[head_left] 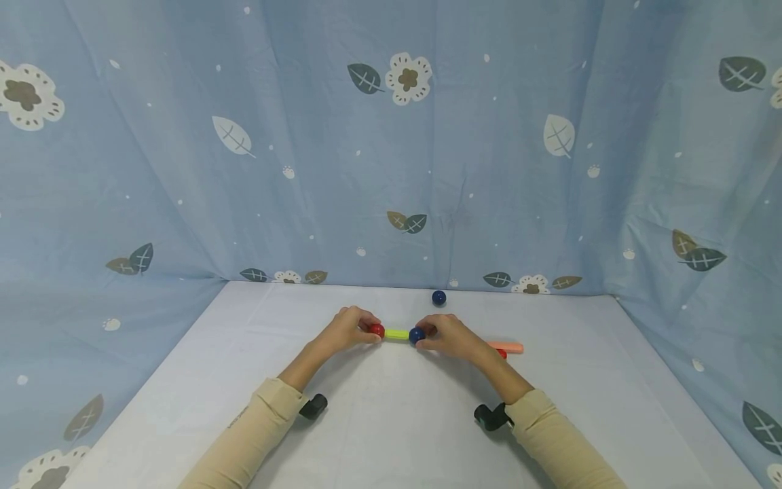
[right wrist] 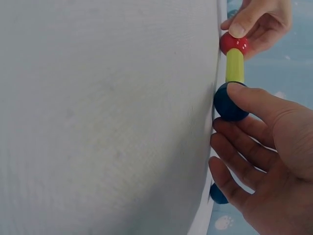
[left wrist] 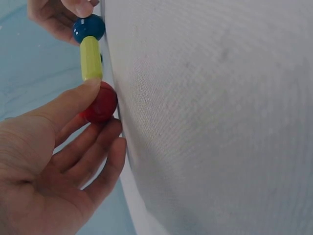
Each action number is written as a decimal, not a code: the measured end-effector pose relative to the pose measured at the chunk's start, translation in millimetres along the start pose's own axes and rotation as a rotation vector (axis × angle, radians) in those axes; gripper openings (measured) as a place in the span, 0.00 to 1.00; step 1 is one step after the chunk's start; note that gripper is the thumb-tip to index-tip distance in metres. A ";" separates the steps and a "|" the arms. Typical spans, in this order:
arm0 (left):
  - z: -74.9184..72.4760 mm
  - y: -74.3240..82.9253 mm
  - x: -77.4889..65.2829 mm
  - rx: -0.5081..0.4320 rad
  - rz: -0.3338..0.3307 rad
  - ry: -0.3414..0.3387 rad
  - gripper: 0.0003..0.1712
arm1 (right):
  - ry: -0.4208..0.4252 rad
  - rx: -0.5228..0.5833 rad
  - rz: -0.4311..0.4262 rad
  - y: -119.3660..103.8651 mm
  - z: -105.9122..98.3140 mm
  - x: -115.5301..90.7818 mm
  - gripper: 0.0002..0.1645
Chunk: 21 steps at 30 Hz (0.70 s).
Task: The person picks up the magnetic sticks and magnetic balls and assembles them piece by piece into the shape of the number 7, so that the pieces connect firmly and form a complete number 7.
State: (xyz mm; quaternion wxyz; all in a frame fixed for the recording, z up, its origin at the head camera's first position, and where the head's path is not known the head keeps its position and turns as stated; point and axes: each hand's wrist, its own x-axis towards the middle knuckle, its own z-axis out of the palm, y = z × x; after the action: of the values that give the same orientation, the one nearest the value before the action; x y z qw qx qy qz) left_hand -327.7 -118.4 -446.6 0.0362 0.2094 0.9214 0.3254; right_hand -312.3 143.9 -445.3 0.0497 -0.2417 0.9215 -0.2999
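Between the two hands runs a short yellow-green rod (head_left: 397, 335) with a ball at each end. My left hand (head_left: 353, 329) pinches the red ball (left wrist: 101, 104) at the rod's left end, thumb on one side and fingers on the other. The blue ball (right wrist: 230, 103) at the right end is pinched by my right hand (head_left: 449, 335) in the same way. In both wrist views the rod meets each ball end-on, in one straight line. The outer fingers of both hands are loosely bent beside the balls.
A second blue ball (head_left: 438, 297) lies near the table's back edge. Right of the right hand, partly hidden by the forearm, are an orange rod (head_left: 510, 348) and another red ball (head_left: 502, 353). A patterned blue curtain (head_left: 342, 170) hangs behind the white table (head_left: 391, 435).
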 end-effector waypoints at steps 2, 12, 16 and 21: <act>-0.3 0.3 -0.2 -0.002 -0.001 0.000 0.19 | -0.003 0.003 0.001 -0.4 -0.2 -0.1 0.23; -2.3 2.9 -1.8 -0.003 0.009 -0.007 0.19 | -0.009 0.012 -0.016 0.3 -1.8 -1.0 0.23; -1.8 2.4 -1.0 -0.004 0.001 -0.009 0.18 | -0.013 0.012 -0.001 0.0 -1.8 -0.8 0.23; -1.0 1.6 -0.6 0.000 -0.003 -0.008 0.18 | -0.013 0.010 0.006 -0.2 -1.5 -1.0 0.24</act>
State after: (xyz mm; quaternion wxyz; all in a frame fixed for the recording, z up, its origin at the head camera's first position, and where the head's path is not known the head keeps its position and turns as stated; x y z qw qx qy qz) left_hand -326.9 -118.1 -444.8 0.0402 0.2095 0.9215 0.3246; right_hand -311.7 145.0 -444.0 0.0581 -0.2405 0.9204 -0.3028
